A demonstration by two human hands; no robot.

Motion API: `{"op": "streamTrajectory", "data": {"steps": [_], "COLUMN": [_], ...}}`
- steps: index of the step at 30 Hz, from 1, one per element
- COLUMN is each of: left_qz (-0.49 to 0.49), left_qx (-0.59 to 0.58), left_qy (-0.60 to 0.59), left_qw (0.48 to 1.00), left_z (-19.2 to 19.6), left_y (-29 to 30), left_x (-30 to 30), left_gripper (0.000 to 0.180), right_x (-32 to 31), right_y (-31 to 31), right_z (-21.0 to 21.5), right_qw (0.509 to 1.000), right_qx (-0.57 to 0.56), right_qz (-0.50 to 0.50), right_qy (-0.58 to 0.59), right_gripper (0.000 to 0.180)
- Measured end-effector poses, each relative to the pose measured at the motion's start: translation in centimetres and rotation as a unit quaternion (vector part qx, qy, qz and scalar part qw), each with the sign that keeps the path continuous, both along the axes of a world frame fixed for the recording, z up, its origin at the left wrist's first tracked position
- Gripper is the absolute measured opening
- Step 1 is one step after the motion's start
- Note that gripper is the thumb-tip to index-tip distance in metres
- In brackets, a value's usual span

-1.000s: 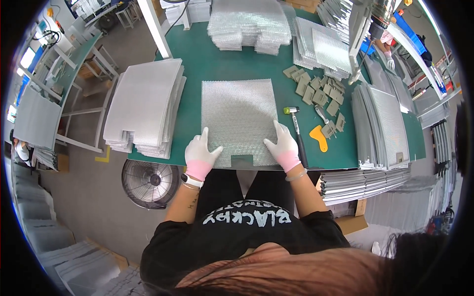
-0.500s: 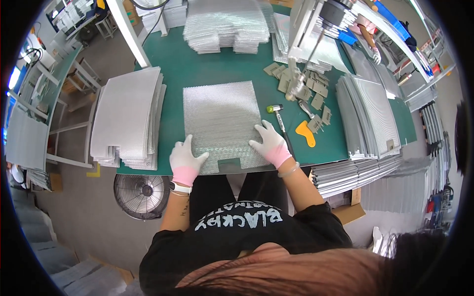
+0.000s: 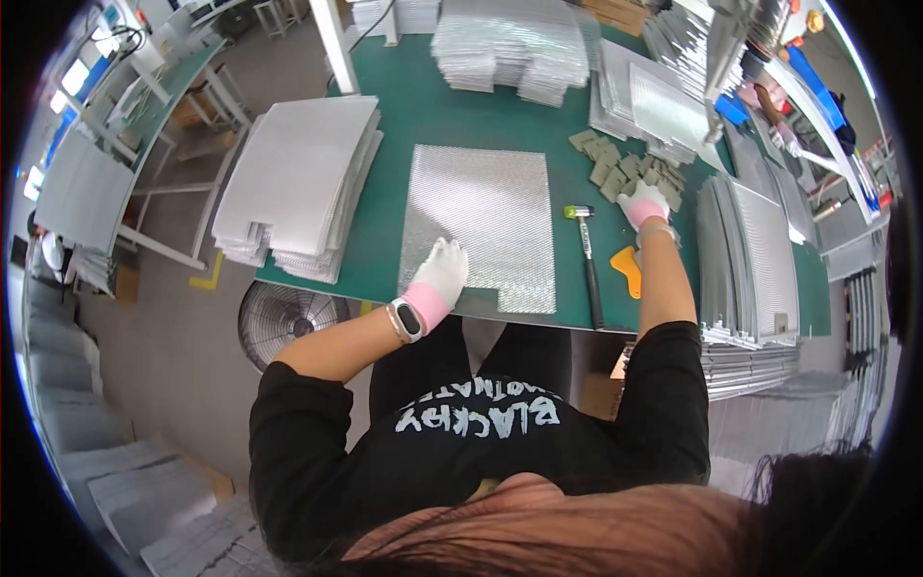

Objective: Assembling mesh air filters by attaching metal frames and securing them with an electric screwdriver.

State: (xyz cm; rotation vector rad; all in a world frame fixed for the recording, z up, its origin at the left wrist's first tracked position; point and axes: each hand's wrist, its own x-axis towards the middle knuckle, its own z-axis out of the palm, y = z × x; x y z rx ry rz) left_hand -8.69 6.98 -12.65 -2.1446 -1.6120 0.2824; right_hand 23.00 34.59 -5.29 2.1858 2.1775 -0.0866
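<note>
A silvery perforated mesh sheet (image 3: 481,192) with a notch in its near edge lies flat on the green tabletop (image 3: 385,226). Resting on its lower left part is my left hand (image 3: 439,277), in a white and pink glove, fingers stretched out and holding nothing. My right hand (image 3: 645,203), gloved alike, is at the near edge of a heap of small grey-beige plates (image 3: 615,168). Its fingers curl down, and whatever is under them is hidden. Left of that hand lies a hammer (image 3: 588,255) with a yellow-green tip; nearer me is a yellow-orange scraper (image 3: 628,269).
Stacks of mesh sheets stand at the left (image 3: 298,173), the back (image 3: 514,43) and the right (image 3: 745,255). A white post (image 3: 333,43) rises at the back left. Below the left table edge is a floor fan (image 3: 288,315). A co-worker's gloved hand (image 3: 786,139) shows far right.
My right hand has left the sheet's right edge and moved right to the plates. My left hand has shifted from the left edge onto the sheet. The view has shifted too.
</note>
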Motion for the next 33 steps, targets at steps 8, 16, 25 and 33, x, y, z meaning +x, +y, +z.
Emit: {"op": "streamTrajectory", "data": {"steps": [8,16,25,33], "left_qz": [-0.003,-0.004,-0.114,0.250], "left_qx": [0.004,-0.043,-0.105,-0.143], "left_qy": [-0.057,-0.106,-0.348,-0.935], "left_qw": [0.998,0.993,0.925,0.209], "left_z": [1.9,2.5,10.3,-0.9], "left_y": [-3.0,-2.7,-9.2,-13.8], "left_x": [1.1,0.5,1.7,3.9], "left_gripper": [0.016,0.015,0.023,0.033], "right_x": [1.7,0.2,-1.7,-7.6], "right_y": [1.4,0.0,-12.4,-37.3], "right_z": [-0.3,0.4,4.0,-10.4], "right_qw": [0.992,0.990,0.895,0.706], "right_qx": [-0.016,0.095,0.270,-0.330], "right_qz": [0.085,0.069,0.154,0.020], "right_qy": [-0.091,-0.079,0.321,0.626], "right_gripper": [0.045,0.023,0.018,0.016]}}
